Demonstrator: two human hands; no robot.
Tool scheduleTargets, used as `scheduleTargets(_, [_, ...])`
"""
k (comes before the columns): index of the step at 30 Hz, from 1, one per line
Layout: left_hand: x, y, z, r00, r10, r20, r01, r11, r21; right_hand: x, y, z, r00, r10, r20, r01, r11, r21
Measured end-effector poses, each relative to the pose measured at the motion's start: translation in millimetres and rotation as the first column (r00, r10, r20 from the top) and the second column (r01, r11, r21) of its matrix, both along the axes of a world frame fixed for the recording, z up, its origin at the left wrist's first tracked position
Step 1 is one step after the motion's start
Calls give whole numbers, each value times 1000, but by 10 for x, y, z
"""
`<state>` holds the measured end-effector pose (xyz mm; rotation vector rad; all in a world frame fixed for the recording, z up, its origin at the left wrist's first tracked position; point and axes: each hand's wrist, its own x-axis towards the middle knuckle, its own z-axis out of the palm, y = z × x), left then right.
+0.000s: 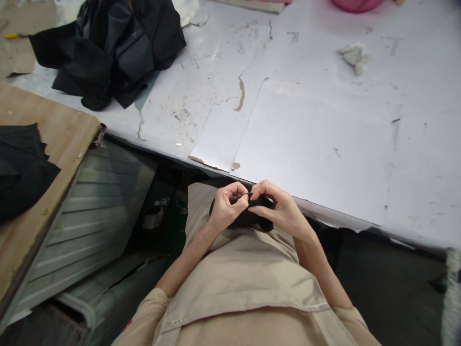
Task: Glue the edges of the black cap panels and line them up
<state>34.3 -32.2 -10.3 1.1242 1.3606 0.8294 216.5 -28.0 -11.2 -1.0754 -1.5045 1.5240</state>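
Observation:
A piece of black fabric (245,219) lies over my lap, just below the front edge of the table. My left hand (229,204) pinches its upper edge between thumb and fingers. Close beside it, my right hand (275,204) grips the same edge, with thumb and forefinger bent around the cloth. The two sets of fingertips almost meet. Parts of the fabric are hidden behind the fingers, and any small detail between the fingertips is too fine to make out.
The white-covered table (309,139) stretches ahead, its paper torn along the front edge. A heap of black garments (118,48) lies at the far left. More black cloth (21,168) rests on a wooden board (68,125). A crumpled white scrap (355,57) and pink container (357,4) sit farther back.

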Motion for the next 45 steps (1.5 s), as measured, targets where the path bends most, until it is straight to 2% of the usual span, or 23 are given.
scheduleTargets(9, [-18, 20, -47, 996, 1, 86, -5, 999, 43, -124, -48, -19, 992, -123, 12, 123, 992, 43])
scheduleTargets(14, [-21, 24, -64, 994, -4, 109, 1, 1000, 30, -107, -70, 8, 987, -126, 95, 108, 980, 169])
scheduleTargets(19, [-33, 11, -108, 990, 19, 138, -19, 1000, 1, -79, -70, 70, 969, -175, 173, 142, 973, 184])
scheduleTargets(21, [-56, 3, -125, 988, 20, 152, -23, 1000, 14, -75, -66, 95, 964, -196, 182, 169, 973, 154])
scheduleTargets(24, [-95, -11, -132, 985, -3, 175, 0, 1000, 17, -70, -59, 113, 970, -197, 141, 193, 980, 41])
scheduleTargets(28, [-120, -17, -93, 980, -67, 185, 68, 998, 4, -53, -55, 99, 981, -188, 46, 193, 972, -137])
scheduleTargets(32, [-133, -12, -61, 971, -113, 209, 108, 994, 34, -36, -50, 81, 981, -193, -18, 184, 955, -232])
scheduleTargets(40, [-172, -20, -109, 946, -125, 299, 126, 992, 16, -59, -38, 92, 973, -219, -72, 185, 929, -321])
scheduleTargets(45, [-195, -27, -122, 936, -118, 330, 127, 992, -7, -43, -51, 49, 970, -225, -96, 185, 930, -317])
